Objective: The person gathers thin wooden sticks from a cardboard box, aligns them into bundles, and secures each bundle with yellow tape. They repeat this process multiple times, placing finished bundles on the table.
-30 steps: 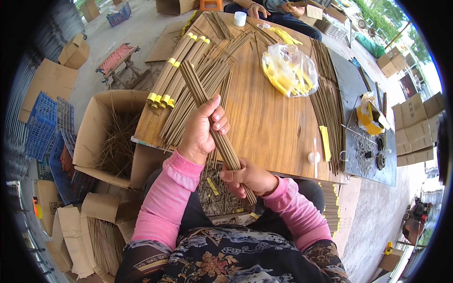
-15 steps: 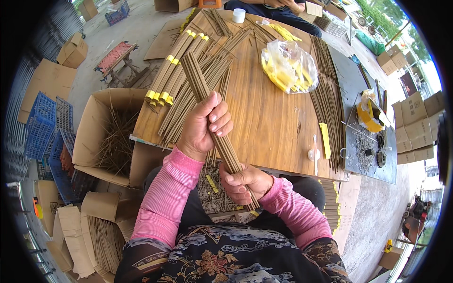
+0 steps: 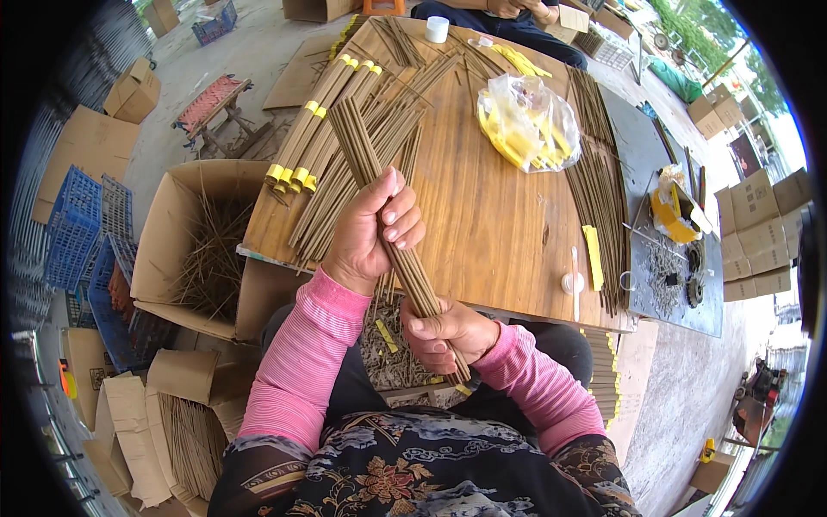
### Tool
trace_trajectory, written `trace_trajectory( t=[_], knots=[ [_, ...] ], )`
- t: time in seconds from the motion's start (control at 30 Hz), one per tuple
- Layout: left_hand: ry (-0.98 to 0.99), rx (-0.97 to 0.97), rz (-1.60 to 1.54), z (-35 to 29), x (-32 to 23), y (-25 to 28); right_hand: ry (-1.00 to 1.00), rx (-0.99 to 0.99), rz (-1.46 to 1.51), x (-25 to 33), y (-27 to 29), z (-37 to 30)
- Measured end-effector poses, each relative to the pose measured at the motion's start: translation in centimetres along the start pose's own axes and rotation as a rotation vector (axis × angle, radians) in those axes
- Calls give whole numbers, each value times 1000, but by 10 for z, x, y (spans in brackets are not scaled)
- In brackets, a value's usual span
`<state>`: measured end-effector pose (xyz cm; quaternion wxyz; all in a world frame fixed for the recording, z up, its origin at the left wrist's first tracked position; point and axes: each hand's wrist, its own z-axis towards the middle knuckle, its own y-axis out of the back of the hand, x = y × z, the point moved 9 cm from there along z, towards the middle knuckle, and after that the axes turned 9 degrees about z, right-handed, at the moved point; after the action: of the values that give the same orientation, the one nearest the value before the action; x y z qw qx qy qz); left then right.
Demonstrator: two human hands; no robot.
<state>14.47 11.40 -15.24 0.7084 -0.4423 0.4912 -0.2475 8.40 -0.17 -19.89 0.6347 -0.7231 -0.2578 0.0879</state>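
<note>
A bundle of thin brown incense sticks [image 3: 401, 269] slants across my lap in front of the table edge, its far end up and to the left. Around its middle, my left hand [image 3: 376, 226] is closed. My right hand [image 3: 450, 334] grips the same bundle near its lower end, thumb on top. Beyond my left hand, loose sticks [image 3: 345, 185] lie in a heap on the wooden table [image 3: 491, 233]. Beside them rest several finished bundles [image 3: 320, 121] wrapped with yellow paper bands.
A clear bag of yellow bands [image 3: 529, 125] sits on the table. More sticks [image 3: 594, 207] line its right side, beside a grey board [image 3: 680, 302]. A cardboard box of sticks [image 3: 207, 250] stands at the left. Across the table, a person's hands [image 3: 517, 7] show.
The far end of the bundle has tipped very slightly left. Both hands keep their grip in almost the same place.
</note>
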Motion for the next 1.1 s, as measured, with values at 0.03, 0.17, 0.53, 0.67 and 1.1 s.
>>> trace_trajectory(
  t=[0.03,0.17,0.53,0.67,1.1],
  knots=[
    [-5,0,6,0,0,0,4,-41,-29,1,1,0],
    [-26,-265,205,-1,-2,22,114,-381,-587,22,27,-2],
    [21,-181,53,2,4,26,22,-147,-189,6,11,0],
    [-28,74,-52,1,-2,-1,-15,105,84,-5,-8,0],
    [-68,-511,332,-3,-5,44,589,-775,-1485,64,32,-20]
  ],
)
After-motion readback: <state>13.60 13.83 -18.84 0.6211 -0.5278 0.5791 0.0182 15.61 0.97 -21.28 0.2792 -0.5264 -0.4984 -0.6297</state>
